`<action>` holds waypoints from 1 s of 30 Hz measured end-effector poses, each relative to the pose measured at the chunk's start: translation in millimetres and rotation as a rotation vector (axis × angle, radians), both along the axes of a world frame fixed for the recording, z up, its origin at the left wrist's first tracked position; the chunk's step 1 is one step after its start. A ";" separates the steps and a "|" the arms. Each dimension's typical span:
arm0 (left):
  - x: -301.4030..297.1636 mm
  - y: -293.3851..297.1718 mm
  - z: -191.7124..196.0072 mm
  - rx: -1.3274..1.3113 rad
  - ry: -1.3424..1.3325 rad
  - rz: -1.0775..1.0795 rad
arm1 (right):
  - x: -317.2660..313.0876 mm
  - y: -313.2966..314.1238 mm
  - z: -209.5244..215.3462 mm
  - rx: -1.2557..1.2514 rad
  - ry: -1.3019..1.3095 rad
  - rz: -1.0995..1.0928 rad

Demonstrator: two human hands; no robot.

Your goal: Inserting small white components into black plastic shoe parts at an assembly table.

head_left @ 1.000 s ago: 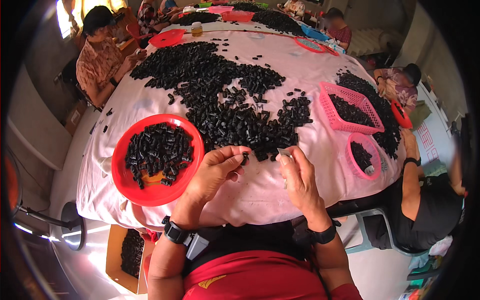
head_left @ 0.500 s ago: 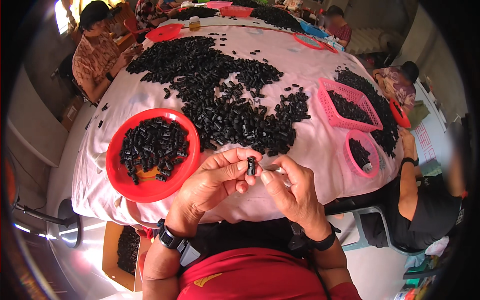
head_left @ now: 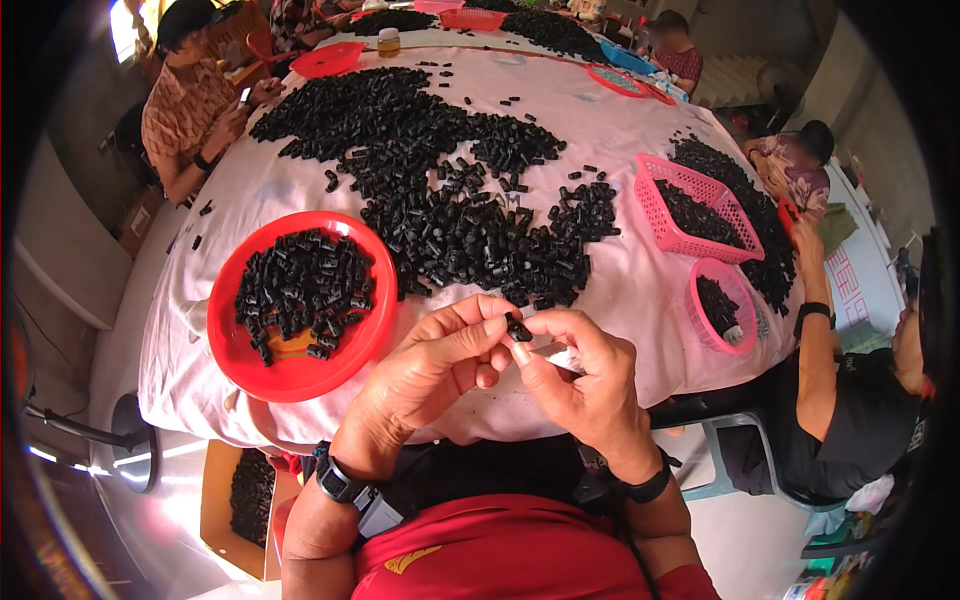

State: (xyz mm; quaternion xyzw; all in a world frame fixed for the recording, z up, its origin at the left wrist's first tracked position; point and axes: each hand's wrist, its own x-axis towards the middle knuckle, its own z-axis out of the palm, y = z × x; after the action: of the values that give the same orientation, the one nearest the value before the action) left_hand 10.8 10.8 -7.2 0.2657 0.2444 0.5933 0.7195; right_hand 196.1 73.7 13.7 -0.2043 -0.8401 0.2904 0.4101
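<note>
A small black cylindrical plastic piece (head_left: 517,328) is held up over the near edge of the table, now tilted. My left hand (head_left: 440,350) pinches it between thumb and fingertips. From the other side, the thumb and forefinger of my right hand (head_left: 590,375) close on the same piece. Something pale and shiny shows under the right fingers, too covered to name. Beyond my hands lies a big heap of like black pieces (head_left: 470,235). To the left, a round red tray (head_left: 225,340) holds many more of them.
At right stand a pink basket (head_left: 690,235) and a round pink basket (head_left: 735,345), both with black pieces. A cardboard box (head_left: 222,500) of them sits on the floor at lower left. Co-workers sit around the table, one close at right (head_left: 820,380). A jar (head_left: 389,42) stands far off.
The black piece has gone from upright to tilted. My right fingertips have moved left onto it. The co-worker at right has reached farther forward.
</note>
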 end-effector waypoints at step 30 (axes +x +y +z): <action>1.5 -1.9 -3.7 -0.069 -0.159 -0.082 | 4.9 -1.6 9.0 -0.081 -0.192 -0.110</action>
State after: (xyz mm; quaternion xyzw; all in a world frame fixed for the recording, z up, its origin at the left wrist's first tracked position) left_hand 12.3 8.9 -10.8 0.2024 0.1958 0.5740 0.7689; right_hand 201.0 72.0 22.7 -0.2935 -0.8504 0.2803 0.3347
